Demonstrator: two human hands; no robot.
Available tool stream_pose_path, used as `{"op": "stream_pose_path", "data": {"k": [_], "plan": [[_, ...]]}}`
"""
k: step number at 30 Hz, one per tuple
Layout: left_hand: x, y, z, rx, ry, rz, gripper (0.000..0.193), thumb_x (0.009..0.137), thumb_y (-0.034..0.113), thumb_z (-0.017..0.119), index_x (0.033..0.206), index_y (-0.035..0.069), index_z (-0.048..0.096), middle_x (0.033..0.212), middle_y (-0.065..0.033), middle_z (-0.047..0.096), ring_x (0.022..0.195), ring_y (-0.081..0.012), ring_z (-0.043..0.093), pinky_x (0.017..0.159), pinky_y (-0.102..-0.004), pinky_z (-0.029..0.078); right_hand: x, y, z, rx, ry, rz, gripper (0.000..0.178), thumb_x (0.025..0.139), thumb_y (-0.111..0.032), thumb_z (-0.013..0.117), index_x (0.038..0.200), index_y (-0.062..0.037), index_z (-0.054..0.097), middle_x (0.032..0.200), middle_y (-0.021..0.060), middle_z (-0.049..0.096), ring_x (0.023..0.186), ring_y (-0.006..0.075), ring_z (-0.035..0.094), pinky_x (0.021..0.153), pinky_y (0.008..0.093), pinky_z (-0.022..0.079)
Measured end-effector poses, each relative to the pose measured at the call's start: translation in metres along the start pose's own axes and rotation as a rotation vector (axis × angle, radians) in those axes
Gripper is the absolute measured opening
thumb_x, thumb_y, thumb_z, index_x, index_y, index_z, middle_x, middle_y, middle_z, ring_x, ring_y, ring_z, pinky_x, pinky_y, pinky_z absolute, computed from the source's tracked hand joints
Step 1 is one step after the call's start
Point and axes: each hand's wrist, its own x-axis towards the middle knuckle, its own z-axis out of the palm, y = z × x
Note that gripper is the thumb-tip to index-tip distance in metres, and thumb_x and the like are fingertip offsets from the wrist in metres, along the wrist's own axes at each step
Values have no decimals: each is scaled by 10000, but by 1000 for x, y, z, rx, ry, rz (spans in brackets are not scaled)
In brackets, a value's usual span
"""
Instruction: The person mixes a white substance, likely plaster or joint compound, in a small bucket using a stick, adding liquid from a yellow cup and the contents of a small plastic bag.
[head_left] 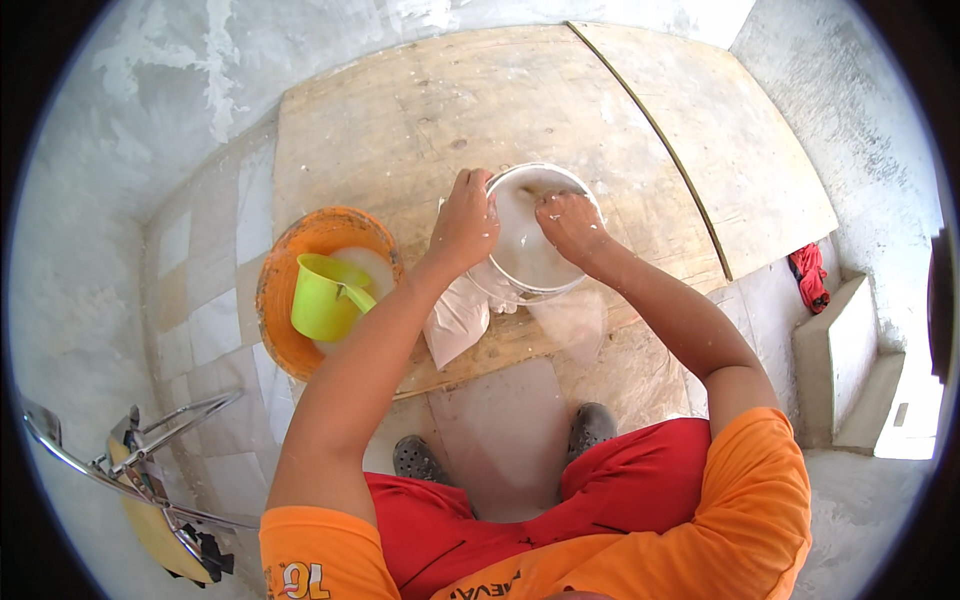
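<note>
A white bucket (542,166) stands on the plywood in front of me, with a pale, whitish mix (522,238) inside. My left hand (467,222) grips its left rim, fingers curled over the edge. Inside the bucket, at the right side, is my right hand (572,228), its fingers closed; what they hold, if anything, is hidden. White flecks stick to both hands. Crumpled pale plastic (455,325) lies against the bucket's near side. Left of my left forearm, a lime-green dipper (322,300) with a handle rests in an orange tub (270,305) that contains cloudy liquid.
Plywood sheets (420,110) cover much of the floor, with a dark gap between two of them. A folding metal-framed chair (150,470) is at the lower left. Red cloth (810,278) lies by a concrete step (835,350) at right. Plastered walls (170,90) surround the space.
</note>
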Motion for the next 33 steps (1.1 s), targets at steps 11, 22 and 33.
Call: {"op": "stream_pose_path", "data": {"k": [11,22,33], "plan": [[3,11,-3,151,-19,50,284,1039,121,555,1307,35,515,1232,-185,539,1001,-446,645,831,-529,541,16,-54,-34,270,-344,99,163,882,-104,670,1018,-32,724,1009,225,739,965,376,740,813,484,599],[0,4,-9,127,-10,75,301,1068,169,526,1341,42,527,1213,-197,542,1009,-457,633,853,-543,530,21,-18,-6,-12,133,53,167,855,-109,679,988,-14,710,975,192,729,887,355,735,745,515,574],[5,13,6,114,15,67,321,1065,194,535,1349,45,533,1227,-193,546,975,-425,663,840,-517,554,47,-36,-23,521,-189,264,183,895,-150,681,1007,-18,741,972,242,738,945,405,739,825,487,595]]}}
